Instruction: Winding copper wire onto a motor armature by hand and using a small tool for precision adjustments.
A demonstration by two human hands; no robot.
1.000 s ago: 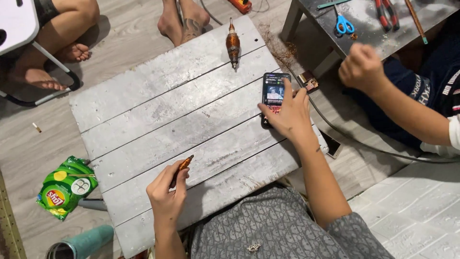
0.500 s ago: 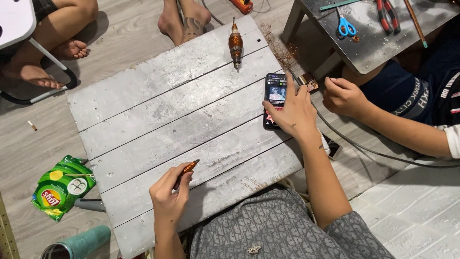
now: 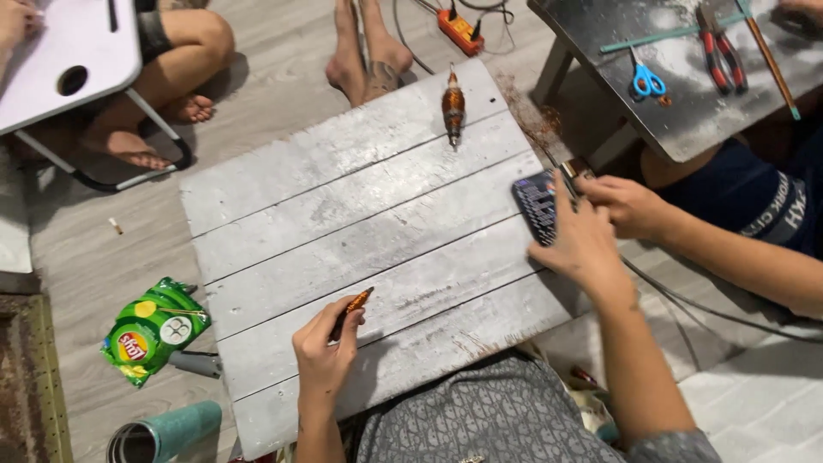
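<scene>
The head camera looks down on a low table [image 3: 343, 223] made of 4 grey wooden planks. The left hand [image 3: 321, 356] rests on the near planks, and its fingers are closed around a small brown-orange tool [image 3: 353, 306] whose tip points up and to the right. The right hand [image 3: 583, 244] is at the right edge of the table, with fingers bent over a dark phone [image 3: 536, 203] that lies there; it touches the phone, but whether it really grips it cannot be told. Another person's hand [image 3: 630, 206] touches the same place from the right. A brown spindle-shaped object [image 3: 453, 107] lies alone on the far plank. A green snack bag [image 3: 153, 330] lies on the floor at the left.
</scene>
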